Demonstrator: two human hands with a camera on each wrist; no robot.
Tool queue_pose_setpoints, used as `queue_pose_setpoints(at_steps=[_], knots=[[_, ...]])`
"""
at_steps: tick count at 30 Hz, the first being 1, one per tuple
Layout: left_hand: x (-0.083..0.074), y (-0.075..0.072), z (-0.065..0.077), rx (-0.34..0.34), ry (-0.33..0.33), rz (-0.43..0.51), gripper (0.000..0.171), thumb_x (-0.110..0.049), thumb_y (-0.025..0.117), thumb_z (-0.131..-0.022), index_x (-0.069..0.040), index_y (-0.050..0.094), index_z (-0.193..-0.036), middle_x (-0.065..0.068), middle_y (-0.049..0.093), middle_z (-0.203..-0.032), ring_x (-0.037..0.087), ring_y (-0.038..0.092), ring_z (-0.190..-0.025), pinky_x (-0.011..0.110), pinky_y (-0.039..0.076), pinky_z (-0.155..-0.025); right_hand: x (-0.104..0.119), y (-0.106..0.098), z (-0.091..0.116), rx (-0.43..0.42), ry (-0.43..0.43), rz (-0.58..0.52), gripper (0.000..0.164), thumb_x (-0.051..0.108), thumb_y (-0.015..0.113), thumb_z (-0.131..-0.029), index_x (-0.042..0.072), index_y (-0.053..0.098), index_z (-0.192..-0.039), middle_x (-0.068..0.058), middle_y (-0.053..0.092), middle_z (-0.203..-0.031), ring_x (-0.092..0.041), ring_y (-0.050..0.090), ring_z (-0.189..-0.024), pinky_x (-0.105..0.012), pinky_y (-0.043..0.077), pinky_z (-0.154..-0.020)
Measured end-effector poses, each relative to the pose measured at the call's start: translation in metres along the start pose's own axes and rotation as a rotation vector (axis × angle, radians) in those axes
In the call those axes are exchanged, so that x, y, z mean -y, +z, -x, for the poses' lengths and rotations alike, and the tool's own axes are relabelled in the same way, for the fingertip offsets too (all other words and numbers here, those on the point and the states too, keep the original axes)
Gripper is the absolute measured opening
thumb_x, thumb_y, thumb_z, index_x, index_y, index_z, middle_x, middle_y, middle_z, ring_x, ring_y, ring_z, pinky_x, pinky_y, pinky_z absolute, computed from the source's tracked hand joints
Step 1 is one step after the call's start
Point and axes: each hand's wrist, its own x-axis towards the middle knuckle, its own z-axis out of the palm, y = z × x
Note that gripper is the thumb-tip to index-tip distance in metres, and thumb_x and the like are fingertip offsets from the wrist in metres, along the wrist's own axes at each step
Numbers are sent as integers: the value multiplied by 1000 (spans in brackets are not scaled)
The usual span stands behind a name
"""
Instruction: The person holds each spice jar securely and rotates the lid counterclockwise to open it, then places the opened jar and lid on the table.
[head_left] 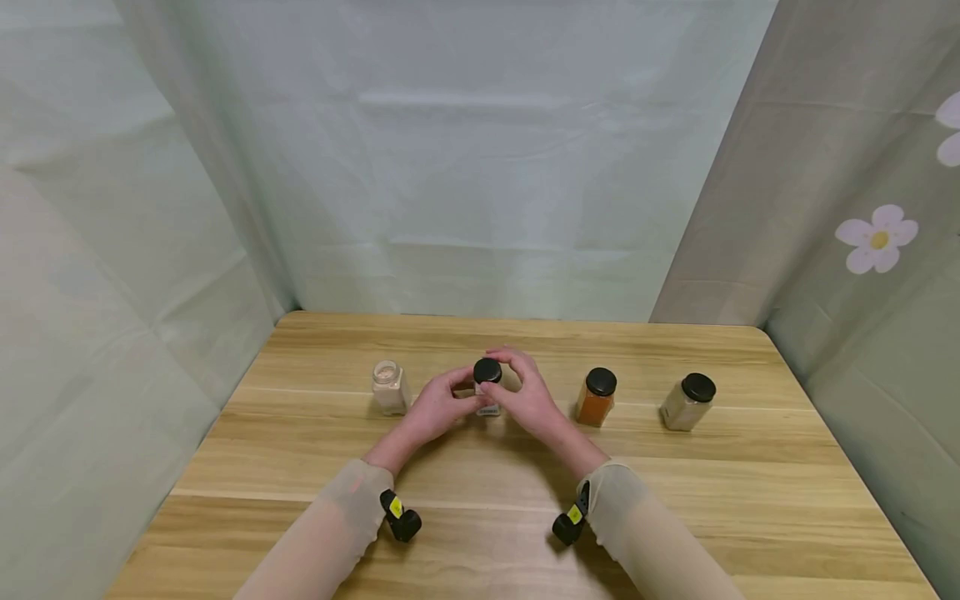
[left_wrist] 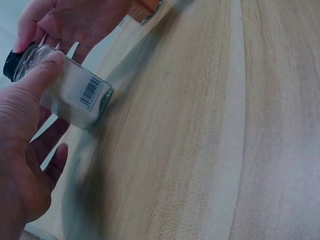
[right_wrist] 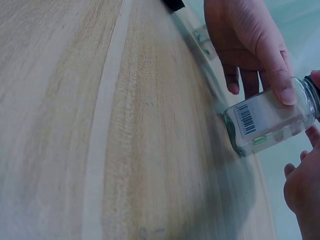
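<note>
A square glass jar [head_left: 489, 410] with a black lid [head_left: 487, 370] stands upright between both hands in the head view. My left hand [head_left: 435, 408] holds its body, thumb across the near side. From the right, my right hand [head_left: 528, 394] pinches the lid with thumb and fingers. The left wrist view shows a barcode label [left_wrist: 90, 92] low on the jar and pale contents inside. In the right wrist view, the jar's base sits right at the wooden tabletop. An uncapped jar [head_left: 390, 388] with pale pink contents stands just left of my left hand.
To the right stand a black-lidded jar of orange powder [head_left: 595, 400] and a black-lidded jar of beige contents [head_left: 688, 402]. The wooden table [head_left: 480, 550] has pale curtains [head_left: 480, 167] behind it and at both sides. Each wrist wears a small black camera [head_left: 402, 518].
</note>
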Motion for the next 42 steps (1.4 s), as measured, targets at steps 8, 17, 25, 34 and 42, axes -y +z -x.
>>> queue_pose_setpoints(at_steps=[8,17,25,34,42], knots=[[-1,0,0,-5,6,-7,44,-37,81,-89,-28,69,-130,-6,69,-124,20,60,-124,43,52,-96,1,-2,1,16,-6,25,45,6,71,-95,-2,60,-138,-23,44,-151,-35,28,-147,-61,21,-117],[0,0,0,-5,8,-5,43,-36,81,-90,-29,69,-131,-6,69,-125,20,60,-124,44,52,-96,-7,-3,-1,32,14,40,46,10,71,-97,0,59,-140,-16,43,-153,-32,27,-148,-60,21,-118],[0,0,0,-1,8,1,46,-37,81,-89,-30,68,-133,-7,69,-125,20,60,-124,42,53,-93,-40,-1,-9,17,-14,37,48,15,73,-97,8,60,-142,-14,42,-155,-27,26,-149,-59,19,-118],[0,0,1,2,10,6,46,-36,81,-90,-29,67,-133,-5,69,-126,21,61,-123,40,54,-90,-41,-1,-8,-2,-31,36,45,19,74,-96,12,63,-139,-13,46,-153,-22,30,-147,-59,21,-117],[1,0,0,4,3,-19,51,-39,82,-88,-30,65,-136,-6,67,-129,20,61,-122,41,54,-92,-38,-2,-9,-20,-4,37,45,26,74,-96,15,64,-139,2,46,-151,-19,30,-147,-61,22,-116]])
